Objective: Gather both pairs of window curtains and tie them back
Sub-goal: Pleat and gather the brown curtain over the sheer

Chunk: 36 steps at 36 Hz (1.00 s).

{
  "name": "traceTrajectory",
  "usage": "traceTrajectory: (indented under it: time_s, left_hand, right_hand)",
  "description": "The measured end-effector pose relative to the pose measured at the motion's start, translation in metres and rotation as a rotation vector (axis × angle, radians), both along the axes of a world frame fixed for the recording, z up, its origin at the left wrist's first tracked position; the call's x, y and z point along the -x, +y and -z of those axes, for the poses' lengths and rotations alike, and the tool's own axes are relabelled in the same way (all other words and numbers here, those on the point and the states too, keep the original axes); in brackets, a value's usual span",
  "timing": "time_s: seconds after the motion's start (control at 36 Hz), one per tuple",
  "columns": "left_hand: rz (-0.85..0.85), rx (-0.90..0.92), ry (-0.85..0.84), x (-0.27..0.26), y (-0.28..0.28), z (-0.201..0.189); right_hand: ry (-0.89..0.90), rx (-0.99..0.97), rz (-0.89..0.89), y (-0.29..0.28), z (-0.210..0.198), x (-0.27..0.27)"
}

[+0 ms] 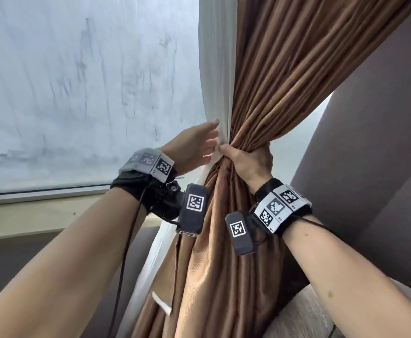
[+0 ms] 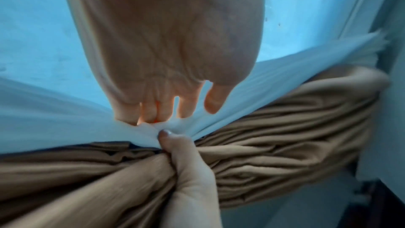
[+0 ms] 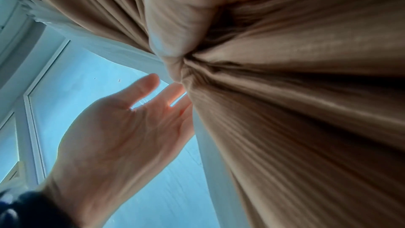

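In the head view, the right hand [image 1: 249, 162] is gripping the brown curtain [image 1: 268, 76], its fingers wrapped around the bunched folds so the cloth is pinching into a narrow waist and fanning out above and below. The left hand [image 1: 194, 147] is reaching with straight, relaxed fingers against the white sheer curtain [image 1: 215, 69], which is hanging just beside the brown one in front of the streaked window pane [image 1: 77, 81]. In the left wrist view, the left hand [image 2: 171, 44] is lying flat with its fingertips [image 2: 186, 108] touching the sheer curtain [image 2: 54, 110], while the right hand [image 2: 188, 176] is clutching the brown curtain [image 2: 295, 127] below. In the right wrist view, the left hand [image 3: 122, 127] is showing an unclenched palm beside the gathered brown curtain [image 3: 295, 110], and the window frame [image 3: 28, 110] is standing behind.
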<state>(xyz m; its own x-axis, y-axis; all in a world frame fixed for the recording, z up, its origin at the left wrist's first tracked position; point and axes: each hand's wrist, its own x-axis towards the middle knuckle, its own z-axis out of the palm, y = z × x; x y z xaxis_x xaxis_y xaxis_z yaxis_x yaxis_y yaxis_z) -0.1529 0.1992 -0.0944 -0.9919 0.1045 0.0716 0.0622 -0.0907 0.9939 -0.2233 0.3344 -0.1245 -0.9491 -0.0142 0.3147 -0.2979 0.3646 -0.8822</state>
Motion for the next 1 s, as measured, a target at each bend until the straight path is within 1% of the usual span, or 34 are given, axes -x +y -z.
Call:
traceTrajectory:
  time_s: [0.03,0.08,0.17,0.28,0.33,0.36,0.44,0.53,0.64,0.78,0.86,0.89,0.94,1.0]
  left_hand:
    - [-0.047,0.019,0.012,0.001,0.002,0.001]
    - [-0.139,0.130,0.055,0.005,0.004,0.006]
    - [-0.246,0.340,0.192,0.011,0.007,0.022]
    - [-0.454,0.497,0.333,0.016,0.009,0.031]
    - [-0.492,0.539,0.339,0.019,0.008,0.029]
    - [-0.498,0.553,0.337,0.022,0.007,0.028]
    - [-0.502,0.531,0.332,0.024,0.011,0.023]
    - [-0.492,0.450,0.341,0.028,0.016,0.023]
    - [-0.529,0.407,0.351,0.037,0.028,0.026]
    - [-0.517,0.373,0.349,0.046,0.036,0.029]
    - [-0.513,0.405,0.352,0.048,0.041,0.029]
    - [-0.517,0.417,0.355,0.048,0.043,0.028]
    - [-0.532,0.439,0.340,0.049,0.044,0.026]
    - [-0.526,0.425,0.319,0.047,0.045,0.027]
  right_hand:
    - [-0.009,-0.003,0.002,0.001,0.001,0.002]
    - [-0.014,-0.009,0.002,0.003,0.001,0.004]
    - [-0.029,0.000,-0.025,0.008,0.003,0.009]
    - [-0.028,0.040,-0.073,0.014,0.008,0.017]
    - [-0.038,0.054,-0.155,0.022,0.013,0.026]
    - [-0.054,0.061,-0.224,0.027,0.015,0.029]
    - [-0.140,0.071,-0.409,0.043,0.007,0.020]
    - [-0.211,0.102,-0.501,0.059,-0.001,0.006]
    - [-0.210,0.157,-0.483,0.071,-0.002,-0.004]
    - [-0.247,0.198,-0.493,0.079,0.003,-0.001]
    - [-0.261,0.175,-0.587,0.082,0.003,-0.001]
    - [-0.246,0.156,-0.587,0.080,0.003,0.002]
    - [-0.222,0.125,-0.526,0.070,0.002,0.005]
    - [-0.174,0.081,-0.494,0.059,0.001,0.009]
